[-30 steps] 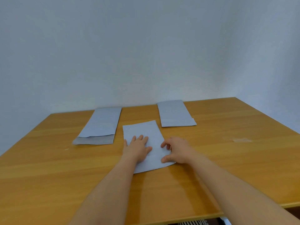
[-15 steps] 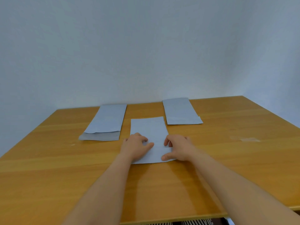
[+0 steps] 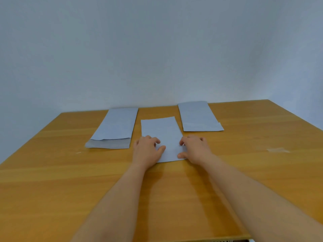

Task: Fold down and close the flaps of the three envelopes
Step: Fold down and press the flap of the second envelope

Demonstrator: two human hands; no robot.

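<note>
Table: wooden table, orange-brown grain, set against a pale wall.
Left: left envelope, its near flap end slightly raised.
Centre: middle envelope, flat, near end under both hands.
Right: right envelope, flat.
Far right: small pale smear on the wood.

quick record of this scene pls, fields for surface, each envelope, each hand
surface: wooden table
left envelope: flat, flap at near end, untouched
middle envelope: flat, near end under both hands
right envelope: flat, untouched
left hand: on middle envelope's near left edge, fingers curled
right hand: on its near right edge, thumb at near corner
grip: cannot tell if they pinch paper
</note>
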